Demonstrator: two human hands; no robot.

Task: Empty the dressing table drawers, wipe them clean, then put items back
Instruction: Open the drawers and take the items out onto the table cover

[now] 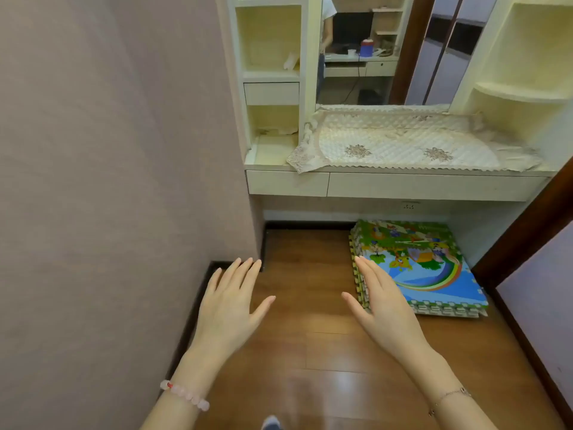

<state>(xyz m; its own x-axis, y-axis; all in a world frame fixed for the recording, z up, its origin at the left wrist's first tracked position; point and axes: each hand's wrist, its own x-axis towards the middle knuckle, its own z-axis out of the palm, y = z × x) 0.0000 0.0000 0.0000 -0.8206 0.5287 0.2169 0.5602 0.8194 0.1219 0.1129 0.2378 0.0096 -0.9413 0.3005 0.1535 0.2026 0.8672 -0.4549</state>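
A cream dressing table point(434, 200) stands ahead against the wall. Under its top sit a narrow left drawer point(286, 183) and a wide right drawer point(434, 187), both closed. A third small drawer point(271, 93) is closed in the left shelf column. A quilted lace cloth point(403, 141) covers the tabletop. My left hand point(229, 305) and my right hand point(384, 308) are held out flat over the wooden floor, fingers apart, holding nothing, well short of the drawers.
A stack of colourful foam play mats point(424, 268) lies on the floor under the table at the right. A mirror point(372, 48) rises behind the tabletop. A pale wall point(108, 181) closes the left side, a dark door frame point(527, 231) the right.
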